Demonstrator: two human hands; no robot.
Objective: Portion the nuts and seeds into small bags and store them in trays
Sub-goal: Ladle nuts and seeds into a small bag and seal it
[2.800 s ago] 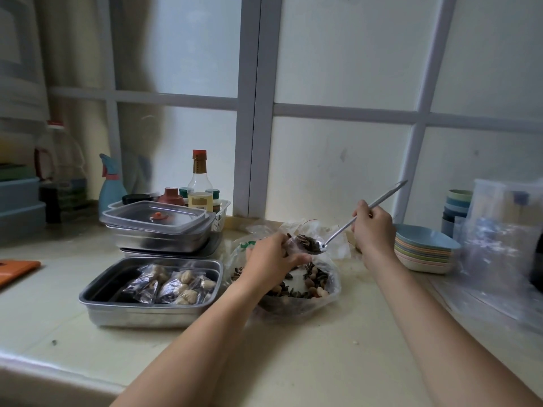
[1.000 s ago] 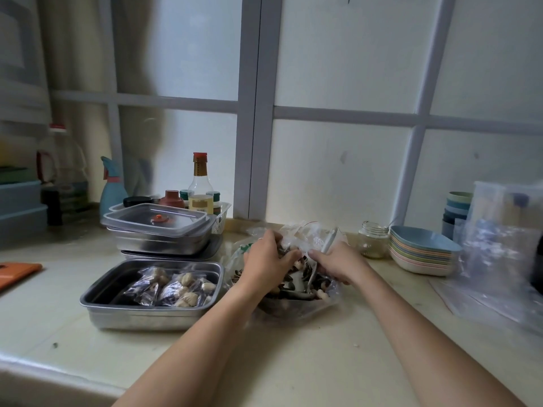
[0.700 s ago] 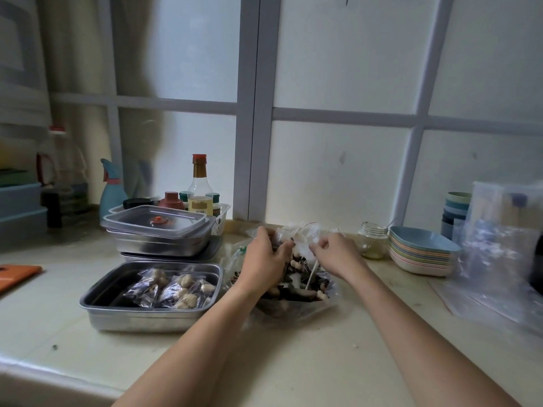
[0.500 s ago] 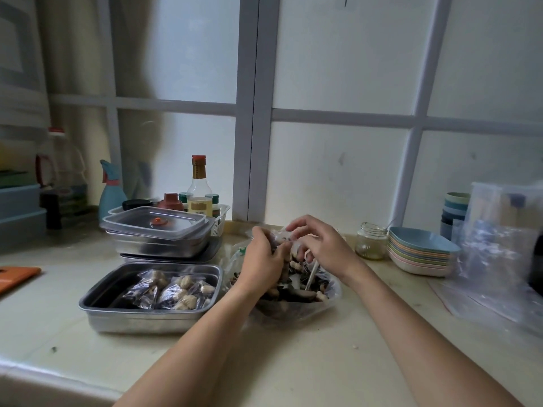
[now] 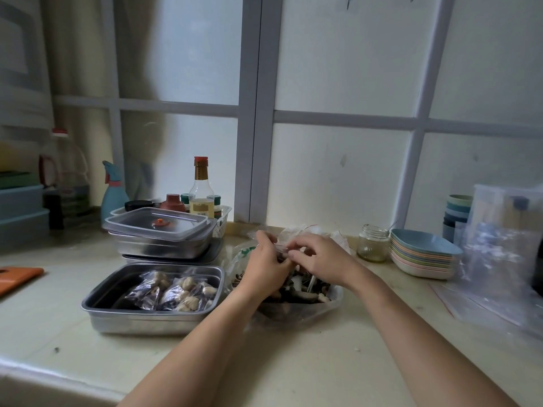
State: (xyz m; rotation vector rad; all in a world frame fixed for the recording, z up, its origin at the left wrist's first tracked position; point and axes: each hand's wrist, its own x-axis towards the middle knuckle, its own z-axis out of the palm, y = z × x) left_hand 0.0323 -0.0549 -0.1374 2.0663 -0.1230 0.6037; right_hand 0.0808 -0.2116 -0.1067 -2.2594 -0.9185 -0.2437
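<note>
Steel tray [image 5: 97, 301] sits open on the pale bench [image 5: 323, 362] at the left of the head view. Inside it lie several small filled bags [image 5: 173, 295], showing pale nuts and dark seeds through clear plastic. Behind the tray is a stack of lidded trays [image 5: 158, 245], the top lid clear with an orange knob.

Just right of the open tray, a large clear bag of nuts and seeds [image 5: 302, 301] slumps on the bench with its mouth open. A spoon handle [image 5: 311, 284] sticks up from the mix.

Both hands meet directly above this bag. The left hand [image 5: 264, 268] has its fingers curled in a narrow grip, pinching the top edge of a small clear bag [image 5: 283, 249]. The right hand [image 5: 323, 259] faces it, its fingertips also closed in a tight pinch on the same edge, so the two grips nearly touch. The hands hide most of the small bag, and I cannot tell how full it is.

To the right stand a glass jar [image 5: 372, 245], a stack of pastel plates [image 5: 423, 257] and a heap of loose clear bags [image 5: 505, 259]. A sauce bottle [image 5: 201, 189] and a blue spray bottle [image 5: 113, 192] stand by the window.
</note>
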